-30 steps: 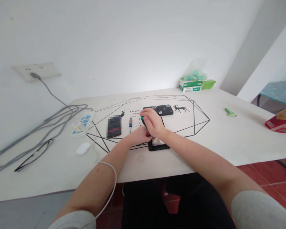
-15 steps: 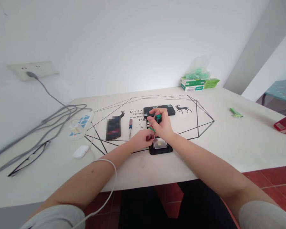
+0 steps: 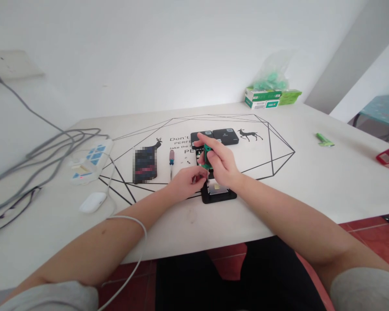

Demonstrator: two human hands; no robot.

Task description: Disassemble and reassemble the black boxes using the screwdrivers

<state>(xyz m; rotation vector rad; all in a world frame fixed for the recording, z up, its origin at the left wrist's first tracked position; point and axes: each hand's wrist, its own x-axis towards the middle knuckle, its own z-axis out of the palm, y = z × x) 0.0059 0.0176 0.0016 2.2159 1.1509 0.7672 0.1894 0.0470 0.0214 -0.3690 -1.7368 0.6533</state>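
My right hand (image 3: 225,164) is closed around the green handle of a screwdriver (image 3: 207,156). Its thin shaft points down at an opened black device (image 3: 210,199) with a silver metal plate (image 3: 218,187) inside. Curled in beside the shaft, my left hand (image 3: 188,181) has its fingertips pinched at the device's left edge; what they grip, if anything, is hidden. Behind the hands lie two black square boxes, a left one (image 3: 197,137) partly covered and a right one (image 3: 226,136). Another screwdriver (image 3: 171,158) with a red and blue handle lies left of my hands, near tiny dark parts (image 3: 188,162).
A pixelated dark item (image 3: 145,165), a power strip (image 3: 94,160), a white case (image 3: 93,202), glasses (image 3: 14,211) and grey cables occupy the left. Green-white boxes (image 3: 262,98) stand at the back right; a green item (image 3: 324,139) lies farther right. A white cable crosses my left forearm.
The view has shifted, so table objects sit higher. My right hand has turned, and the screwdriver stands more upright. My left hand stays beside its shaft.
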